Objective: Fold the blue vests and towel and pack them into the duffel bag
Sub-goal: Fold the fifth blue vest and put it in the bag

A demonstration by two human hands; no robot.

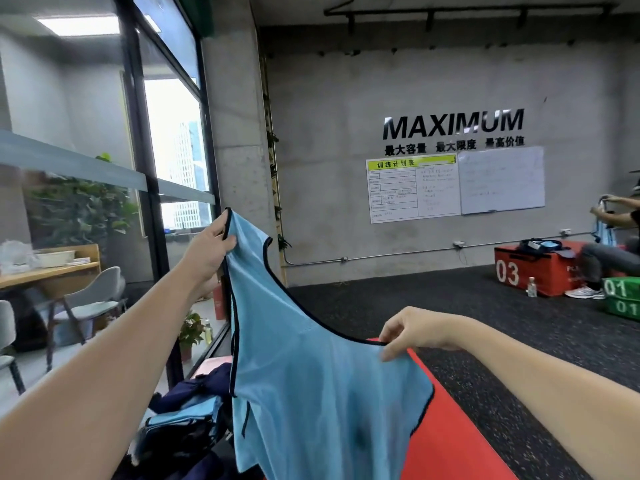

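Head view shows a light blue vest with dark trim held up in the air over a red mat, the left hand raised high and pinching one shoulder strap, the right hand lower and pinching the neckline edge between thumb and fingers. Below the left arm, a dark navy duffel bag sits open at the mat's left edge with blue fabric inside, and the vest's hem hangs just beside it.
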